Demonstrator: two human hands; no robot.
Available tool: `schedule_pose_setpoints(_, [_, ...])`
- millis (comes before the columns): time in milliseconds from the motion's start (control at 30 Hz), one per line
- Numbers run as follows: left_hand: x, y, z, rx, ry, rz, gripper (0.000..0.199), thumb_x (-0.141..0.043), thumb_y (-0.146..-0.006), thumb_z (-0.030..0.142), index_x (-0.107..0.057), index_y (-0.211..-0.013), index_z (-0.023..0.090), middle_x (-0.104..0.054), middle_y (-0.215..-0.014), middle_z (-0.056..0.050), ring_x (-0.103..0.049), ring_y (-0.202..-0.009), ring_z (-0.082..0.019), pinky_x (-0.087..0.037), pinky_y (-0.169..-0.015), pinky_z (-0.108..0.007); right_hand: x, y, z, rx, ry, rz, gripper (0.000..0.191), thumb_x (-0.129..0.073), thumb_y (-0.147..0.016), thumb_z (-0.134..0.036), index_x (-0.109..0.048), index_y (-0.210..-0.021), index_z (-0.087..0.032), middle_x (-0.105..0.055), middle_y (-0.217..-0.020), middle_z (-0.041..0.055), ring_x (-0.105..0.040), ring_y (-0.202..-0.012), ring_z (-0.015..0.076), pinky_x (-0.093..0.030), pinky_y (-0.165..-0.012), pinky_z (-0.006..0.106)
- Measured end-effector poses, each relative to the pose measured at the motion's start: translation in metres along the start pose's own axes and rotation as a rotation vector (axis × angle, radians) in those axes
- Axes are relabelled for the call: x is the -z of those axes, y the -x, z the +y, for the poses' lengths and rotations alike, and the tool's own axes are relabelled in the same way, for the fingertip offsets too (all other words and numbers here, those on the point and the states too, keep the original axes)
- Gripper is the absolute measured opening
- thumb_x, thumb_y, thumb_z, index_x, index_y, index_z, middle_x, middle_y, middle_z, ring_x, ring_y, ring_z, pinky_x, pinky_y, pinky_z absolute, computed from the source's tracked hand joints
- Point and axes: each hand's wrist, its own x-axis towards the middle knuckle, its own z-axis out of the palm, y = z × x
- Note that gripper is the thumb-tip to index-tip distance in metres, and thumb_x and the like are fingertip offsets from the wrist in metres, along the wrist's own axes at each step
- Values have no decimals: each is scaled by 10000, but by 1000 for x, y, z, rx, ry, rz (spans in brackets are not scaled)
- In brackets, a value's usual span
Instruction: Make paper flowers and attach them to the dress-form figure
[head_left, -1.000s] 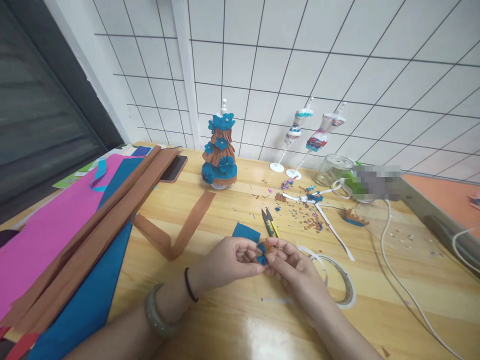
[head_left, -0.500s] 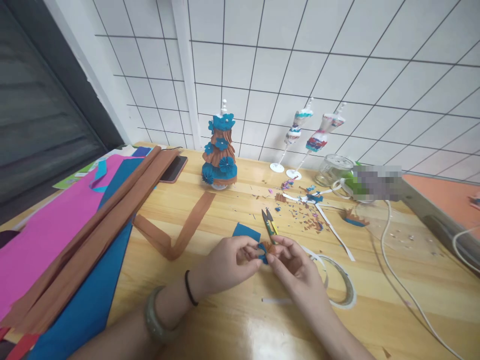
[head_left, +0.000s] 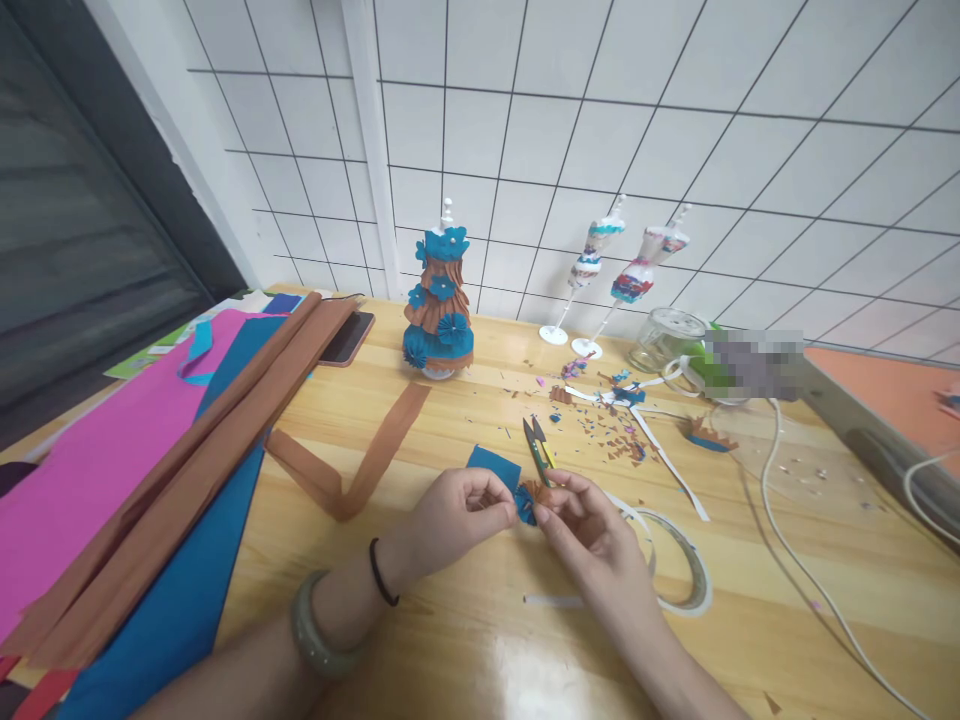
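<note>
And there goes the left hand [head_left: 461,518], sliding back: a second ago its fingers lapped over the rosette [head_left: 528,503], and now its curled fingertips sit out at the left edge, touching or just clear, too close to call! The two hands, nearly meeting under the paper then, have a gap between them now. Out comes the rosette: the blue pleats [head_left: 524,506], bunched and half covered before, show as a spread fan, and more of the brown pleats [head_left: 535,492] has come into view. Over on the right hand [head_left: 592,530], the fingers have drawn slightly rightward, uncovering more of the scissors' [head_left: 538,447] green handle.
</note>
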Motion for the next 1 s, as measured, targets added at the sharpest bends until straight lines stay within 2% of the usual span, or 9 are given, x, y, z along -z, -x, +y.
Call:
schedule_pose_setpoints(300, [-4,0,-5,43,47,-62,116,-581,-706,237,-561,-660,132,-543,-613,16,-476,-589,-93,-343,-570,-215,1,-4,4,-8,-68,21,358,-688,-699,-345,-542,-991,-199,-574,-745,5,-560,-714,141,-457,-705,286])
schedule_pose_setpoints(467, [2,-1,-3,-4,114,4,232,-643,-686,246,-556,-875,143,-578,-779,-15,-534,-717,-118,-405,-670,-243,2,-2,5,34,48,-8,340,-635,-746,-337,-508,-1038,-217,-551,-787,9,-548,-764,156,-438,-745,308])
schedule_pose_setpoints(567, [2,-3,-5,-56,144,63,259,-633,-693,217,-550,-928,147,-584,-868,-44,-555,-824,-147,-424,-742,-272,2,2,5,84,174,-52,320,-592,-779,-312,-490,-1069,-222,-553,-804,17,-543,-775,168,-425,-762,336])
schedule_pose_setpoints(700, [0,-3,-6,-40,150,70,276,-625,-671,152,-535,-931,145,-565,-779,-15,-550,-731,-124,-431,-692,-263,2,4,4,118,234,-85,304,-569,-792,-276,-474,-1077,-232,-563,-801,13,-542,-771,165,-421,-757,336])
schedule_pose_setpoints(1000, [-5,-1,-5,-31,124,46,347,-635,-672,165,-514,-996,150,-531,-766,13,-527,-685,-92,-427,-677,-243,1,0,4,-8,57,-73,355,-605,-765,-352,-484,-1068,-213,-530,-787,8,-517,-751,156,-426,-730,302])
